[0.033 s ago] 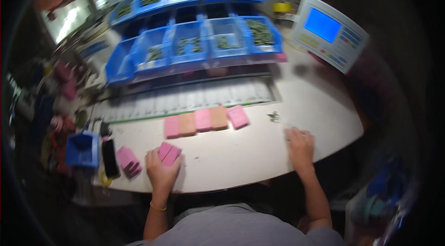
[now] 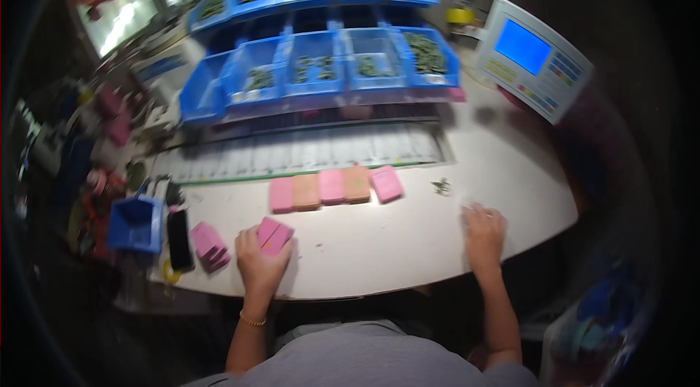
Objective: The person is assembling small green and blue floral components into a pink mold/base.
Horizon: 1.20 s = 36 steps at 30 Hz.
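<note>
Left hand (image 2: 262, 268) grasping pink foam-like block (image 2: 274, 232) near desk's (image 2: 379, 252) front edge, fingers and thumb flanking sides, apparently keeping dark-lined top exposed. Right hand (image 2: 484, 235) resting released toward right edge; green sprigs (image 2: 441, 186) lying near fingertips, presumably for easy reach.

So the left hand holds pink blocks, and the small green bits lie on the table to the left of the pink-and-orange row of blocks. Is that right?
Not quite: the head view shows the small green bits to the right of the pink-and-orange row of blocks. They do lie on the table, and the left hand does hold pink blocks.
</note>
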Tool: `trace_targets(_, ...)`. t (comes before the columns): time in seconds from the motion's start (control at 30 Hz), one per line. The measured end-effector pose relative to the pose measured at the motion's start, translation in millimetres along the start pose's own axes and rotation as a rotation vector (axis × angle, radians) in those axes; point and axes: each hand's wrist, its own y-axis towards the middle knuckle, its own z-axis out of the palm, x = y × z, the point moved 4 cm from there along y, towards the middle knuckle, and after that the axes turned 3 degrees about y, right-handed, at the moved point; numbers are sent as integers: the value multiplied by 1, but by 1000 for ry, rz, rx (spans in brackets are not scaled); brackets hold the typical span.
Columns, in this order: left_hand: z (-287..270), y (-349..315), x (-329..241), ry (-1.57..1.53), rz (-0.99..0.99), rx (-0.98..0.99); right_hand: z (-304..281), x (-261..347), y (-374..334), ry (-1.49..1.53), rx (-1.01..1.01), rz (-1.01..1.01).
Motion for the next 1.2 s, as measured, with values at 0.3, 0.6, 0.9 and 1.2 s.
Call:
trace_targets(0.3, 32, 106, 12, 40, -118, -194, 29, 28, -29, 342, -205, -41)
trace_targets(0.6, 93, 204, 38, 380, -331, -113, 32, 19, -31, 483, -271, 58)
trace_targets(0.9, 66, 147, -4, 301, 99, -311, 27, 0, 21, 509, -257, 52)
trace_targets(1.2, 61, 32, -81, -597, 201, 261, 51, -6, 69, 329, -218, -264)
